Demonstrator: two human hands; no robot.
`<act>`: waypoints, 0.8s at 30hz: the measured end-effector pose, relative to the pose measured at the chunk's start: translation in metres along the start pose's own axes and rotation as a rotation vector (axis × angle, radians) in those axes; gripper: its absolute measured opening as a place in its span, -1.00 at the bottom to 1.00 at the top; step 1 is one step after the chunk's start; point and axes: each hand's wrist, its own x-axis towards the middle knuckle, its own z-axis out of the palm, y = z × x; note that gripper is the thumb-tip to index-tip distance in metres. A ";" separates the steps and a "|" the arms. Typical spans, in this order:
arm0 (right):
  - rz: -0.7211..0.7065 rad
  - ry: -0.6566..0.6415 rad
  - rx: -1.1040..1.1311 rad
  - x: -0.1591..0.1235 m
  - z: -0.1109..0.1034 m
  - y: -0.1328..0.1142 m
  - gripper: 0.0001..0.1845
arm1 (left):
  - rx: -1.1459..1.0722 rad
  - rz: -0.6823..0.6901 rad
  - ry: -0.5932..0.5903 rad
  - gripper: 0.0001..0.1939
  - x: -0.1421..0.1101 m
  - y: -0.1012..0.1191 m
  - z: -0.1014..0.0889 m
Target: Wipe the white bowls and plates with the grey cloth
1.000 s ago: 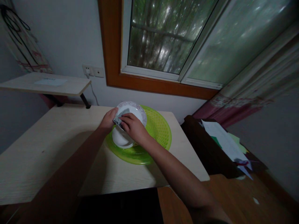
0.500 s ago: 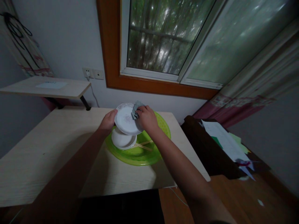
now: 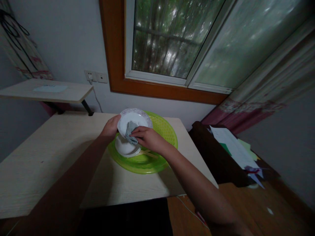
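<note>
My left hand [image 3: 112, 126] grips the left rim of a white plate [image 3: 141, 118] with a patterned border, held tilted above a green tray [image 3: 167, 134]. In my right hand [image 3: 147, 137] is a bunched grey-green cloth [image 3: 131, 132], pressed against the near part of the plate's face. Below the plate, a small stack of white dishes [image 3: 125, 147] sits on the left of the tray. Light wooden chopsticks [image 3: 149, 153] lie beside the stack, partly hidden by my right hand and wrist.
The tray stands on a pale wooden table [image 3: 61, 147]. A raised shelf [image 3: 73, 93] with a paper on it is at the back left. On the right, a dark brown piece of furniture [image 3: 214, 154] carries papers [image 3: 233, 147]. A window [image 3: 169, 42] is behind.
My right hand has moved the cloth from the plate's right far edge to its near left part. The plate has shifted slightly and turned in my left hand.
</note>
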 end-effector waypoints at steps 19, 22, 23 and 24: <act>0.276 0.157 -0.500 0.053 -0.007 0.018 -0.70 | 0.181 0.104 -0.051 -0.50 -0.011 0.019 0.007; 0.352 0.129 -0.536 0.042 -0.014 0.019 -0.72 | 0.190 0.122 -0.052 -0.48 -0.014 0.022 0.008; 0.367 0.112 -0.547 0.037 -0.015 0.019 -0.74 | 0.193 0.128 -0.054 -0.47 -0.015 0.022 0.008; 0.381 0.093 -0.562 0.032 -0.017 0.020 -0.75 | 0.199 0.137 -0.057 -0.47 -0.014 0.021 0.007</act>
